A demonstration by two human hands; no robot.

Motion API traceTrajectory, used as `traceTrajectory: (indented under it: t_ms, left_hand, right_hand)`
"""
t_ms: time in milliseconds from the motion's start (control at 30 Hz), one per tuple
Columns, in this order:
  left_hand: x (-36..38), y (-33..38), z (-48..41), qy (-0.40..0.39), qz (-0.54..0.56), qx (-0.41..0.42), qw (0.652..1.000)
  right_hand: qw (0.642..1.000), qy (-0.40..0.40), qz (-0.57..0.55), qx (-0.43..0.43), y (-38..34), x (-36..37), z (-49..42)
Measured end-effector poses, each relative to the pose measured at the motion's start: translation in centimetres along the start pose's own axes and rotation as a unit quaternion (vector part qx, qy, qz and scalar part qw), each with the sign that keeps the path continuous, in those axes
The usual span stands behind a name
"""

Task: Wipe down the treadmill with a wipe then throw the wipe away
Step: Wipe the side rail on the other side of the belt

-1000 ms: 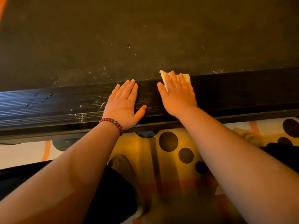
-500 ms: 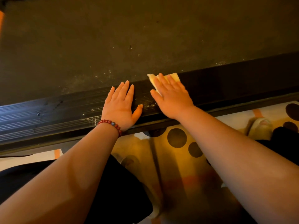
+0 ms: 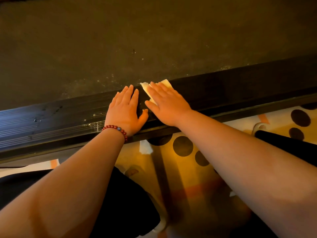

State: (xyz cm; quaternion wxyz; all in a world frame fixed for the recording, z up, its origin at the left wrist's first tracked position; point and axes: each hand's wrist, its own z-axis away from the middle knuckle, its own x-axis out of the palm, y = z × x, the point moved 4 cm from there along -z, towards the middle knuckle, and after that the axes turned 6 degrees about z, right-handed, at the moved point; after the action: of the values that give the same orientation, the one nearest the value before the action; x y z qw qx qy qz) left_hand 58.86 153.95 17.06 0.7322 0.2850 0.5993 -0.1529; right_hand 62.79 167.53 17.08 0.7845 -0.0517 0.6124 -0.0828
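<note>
The treadmill's dark belt fills the upper view, with a black ribbed side rail running across the middle. My right hand lies flat with straight fingers on a pale folded wipe, pressing it onto the rail; only the wipe's far corners show past my fingertips. My left hand, with a red bead bracelet at the wrist, rests flat on the rail just left of the right hand, thumbs nearly touching.
Dust specks and streaks dot the belt edge and the rail left of my hands. Below the rail lies a yellow rug with dark dots. A pale slipper sits at the right, and my dark-clothed legs are at the bottom.
My right hand has slid the wipe leftward along the rail, closing the gap to my left hand. The view has tilted, so the rail now slopes up to the right.
</note>
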Motion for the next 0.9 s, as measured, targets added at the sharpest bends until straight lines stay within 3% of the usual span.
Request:
traceTrajectory:
  t_ms: [67, 200, 267, 467, 533, 667, 733, 900]
  left_hand:
    - [-0.1, 0.0, 0.0, -0.002, 0.003, 0.000, 1.000]
    - [0.0, -0.1, 0.0, -0.008, 0.002, -0.003, 1.000]
    - [0.0, -0.2, 0.0, -0.010, -0.002, -0.004, 1.000]
    - [-0.1, -0.1, 0.1, 0.000, 0.007, 0.004, 1.000]
    - [-0.1, -0.2, 0.1, -0.003, 0.011, 0.004, 1.000]
    - [-0.1, -0.3, 0.1, -0.002, 0.014, 0.006, 1.000]
    - [-0.1, -0.3, 0.1, 0.000, 0.012, 0.007, 1.000]
    - [0.0, -0.3, 0.2, 0.007, 0.013, 0.014, 1.000]
  right_hand:
    - [1.000, 0.012, -0.003, 0.000, 1.1, -0.2, -0.2]
    - [0.986, 0.044, -0.029, 0.158, 5.4, -0.7, -0.2]
    - [0.980, 0.038, -0.018, 0.193, 5.5, -0.5, 0.2]
    - [1.000, 0.004, -0.007, 0.018, -0.1, 0.6, 1.6]
    - [0.999, 0.016, -0.012, 0.034, 1.3, 0.4, 2.1]
    - [0.984, 0.042, -0.032, 0.172, 4.7, 0.4, 2.9]
    - [0.980, 0.034, -0.040, 0.193, 4.1, 0.5, 2.9]
    - [0.999, 0.006, -0.012, 0.037, -0.1, 1.1, 3.5]
